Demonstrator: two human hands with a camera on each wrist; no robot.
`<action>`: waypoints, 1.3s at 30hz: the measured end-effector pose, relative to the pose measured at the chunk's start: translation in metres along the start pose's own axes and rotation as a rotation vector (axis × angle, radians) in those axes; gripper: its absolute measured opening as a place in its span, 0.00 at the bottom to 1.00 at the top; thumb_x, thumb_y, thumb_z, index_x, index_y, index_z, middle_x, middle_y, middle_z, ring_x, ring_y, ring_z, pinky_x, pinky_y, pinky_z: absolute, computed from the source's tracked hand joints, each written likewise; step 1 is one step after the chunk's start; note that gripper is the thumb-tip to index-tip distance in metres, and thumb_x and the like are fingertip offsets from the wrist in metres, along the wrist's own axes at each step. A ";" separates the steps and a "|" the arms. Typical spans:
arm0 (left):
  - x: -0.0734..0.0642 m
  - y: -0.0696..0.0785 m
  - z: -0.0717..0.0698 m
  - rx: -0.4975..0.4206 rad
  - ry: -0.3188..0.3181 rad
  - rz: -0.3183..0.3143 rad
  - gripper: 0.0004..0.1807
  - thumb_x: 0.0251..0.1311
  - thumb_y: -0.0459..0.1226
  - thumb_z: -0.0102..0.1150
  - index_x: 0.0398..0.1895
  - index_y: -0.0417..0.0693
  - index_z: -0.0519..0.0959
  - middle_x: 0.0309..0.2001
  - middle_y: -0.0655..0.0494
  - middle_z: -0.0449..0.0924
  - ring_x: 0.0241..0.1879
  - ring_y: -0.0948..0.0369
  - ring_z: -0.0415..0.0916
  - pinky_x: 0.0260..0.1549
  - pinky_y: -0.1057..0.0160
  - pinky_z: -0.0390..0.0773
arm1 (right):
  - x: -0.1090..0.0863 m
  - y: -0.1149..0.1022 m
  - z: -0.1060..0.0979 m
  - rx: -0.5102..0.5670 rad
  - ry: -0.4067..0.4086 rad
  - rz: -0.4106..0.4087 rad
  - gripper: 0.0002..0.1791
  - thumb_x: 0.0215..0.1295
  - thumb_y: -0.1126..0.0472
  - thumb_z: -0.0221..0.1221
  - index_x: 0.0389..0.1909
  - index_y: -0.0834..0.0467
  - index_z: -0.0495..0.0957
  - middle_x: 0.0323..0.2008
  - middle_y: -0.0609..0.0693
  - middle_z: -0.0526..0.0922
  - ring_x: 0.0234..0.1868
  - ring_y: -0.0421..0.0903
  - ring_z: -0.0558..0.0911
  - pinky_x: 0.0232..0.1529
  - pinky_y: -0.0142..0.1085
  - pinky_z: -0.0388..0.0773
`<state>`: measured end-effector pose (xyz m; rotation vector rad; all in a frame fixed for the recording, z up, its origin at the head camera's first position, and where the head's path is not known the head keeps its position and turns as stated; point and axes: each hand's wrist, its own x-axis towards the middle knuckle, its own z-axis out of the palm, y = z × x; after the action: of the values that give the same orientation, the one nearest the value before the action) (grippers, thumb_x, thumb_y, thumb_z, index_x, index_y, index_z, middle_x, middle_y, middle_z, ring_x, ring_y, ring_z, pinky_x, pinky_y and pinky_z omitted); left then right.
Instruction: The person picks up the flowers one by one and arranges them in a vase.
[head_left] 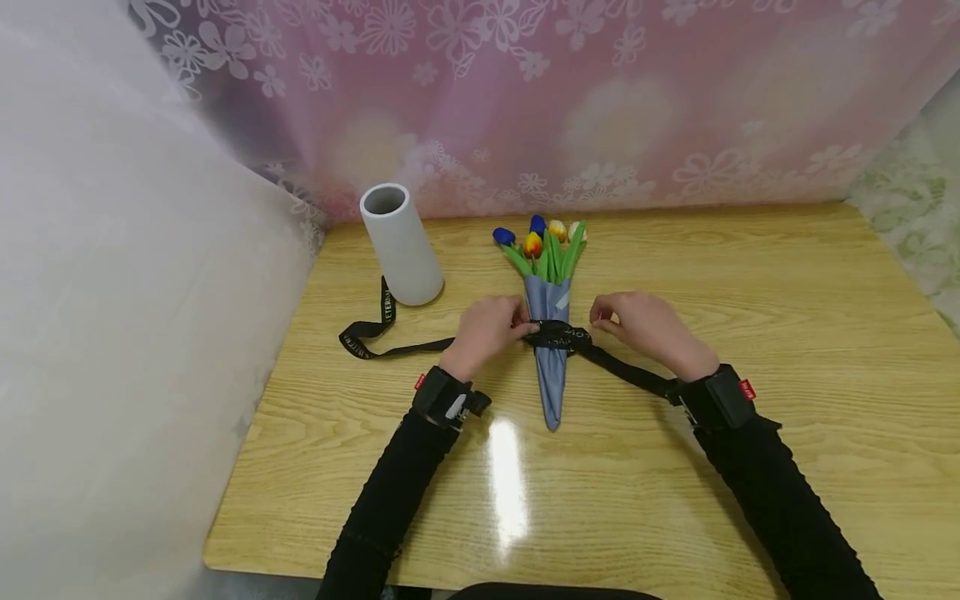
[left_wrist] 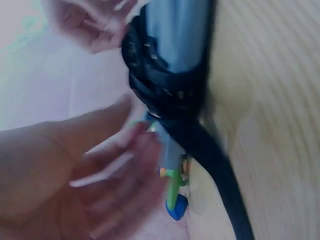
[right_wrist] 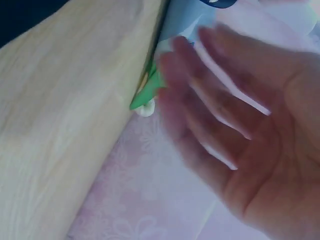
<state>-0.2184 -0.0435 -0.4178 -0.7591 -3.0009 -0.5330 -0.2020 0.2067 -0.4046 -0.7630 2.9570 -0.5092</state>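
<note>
Blk ribbon w/ white print (head_left: 562, 336) knotted/looped round midsection of slim cone bouquet of multicolour tulips (head_left: 551, 296); smooth grey-blue wrap (head_left: 552, 383). L hand (head_left: 487, 329) at bouquet's left, can't tell if pinching; R hand (head_left: 647, 327) at its right, fingers loosely curved, no grip. Prob. best: tension tails evenly, ribbon flat, wrap uncrushed.

I take it for homelike room, exact kind unclear to me: pink flower-print curtain (head_left: 480, 108) at twelve o'clock, plain white backing (head_left: 97, 292) at nine, leaf-patterned surface (head_left: 917, 196) near three, wood-grain table (head_left: 615, 500) toward six, vase (head_left: 405, 250) at ten.
</note>
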 end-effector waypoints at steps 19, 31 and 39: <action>0.002 0.001 0.004 0.037 0.050 0.024 0.03 0.70 0.39 0.62 0.38 0.52 0.84 0.34 0.58 0.83 0.30 0.63 0.78 0.26 0.66 0.77 | 0.003 -0.007 0.015 -0.060 0.077 -0.134 0.05 0.61 0.61 0.72 0.31 0.52 0.84 0.31 0.48 0.80 0.27 0.43 0.76 0.27 0.39 0.74; -0.004 -0.012 -0.014 0.072 0.010 -0.069 0.08 0.69 0.43 0.64 0.43 0.48 0.84 0.39 0.53 0.84 0.34 0.57 0.82 0.28 0.61 0.81 | -0.005 -0.002 -0.005 -0.067 0.033 -0.019 0.05 0.69 0.59 0.65 0.40 0.56 0.84 0.37 0.52 0.81 0.30 0.47 0.77 0.31 0.42 0.75; 0.009 0.003 0.009 0.048 0.091 0.072 0.08 0.70 0.45 0.62 0.43 0.55 0.86 0.39 0.58 0.86 0.35 0.60 0.83 0.31 0.62 0.82 | 0.010 -0.017 0.026 -0.096 0.216 -0.171 0.10 0.64 0.53 0.69 0.42 0.54 0.86 0.36 0.50 0.85 0.27 0.46 0.81 0.23 0.38 0.74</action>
<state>-0.2244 -0.0342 -0.4248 -0.8135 -2.8794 -0.4780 -0.1998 0.1797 -0.4234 -1.0411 3.1505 -0.4915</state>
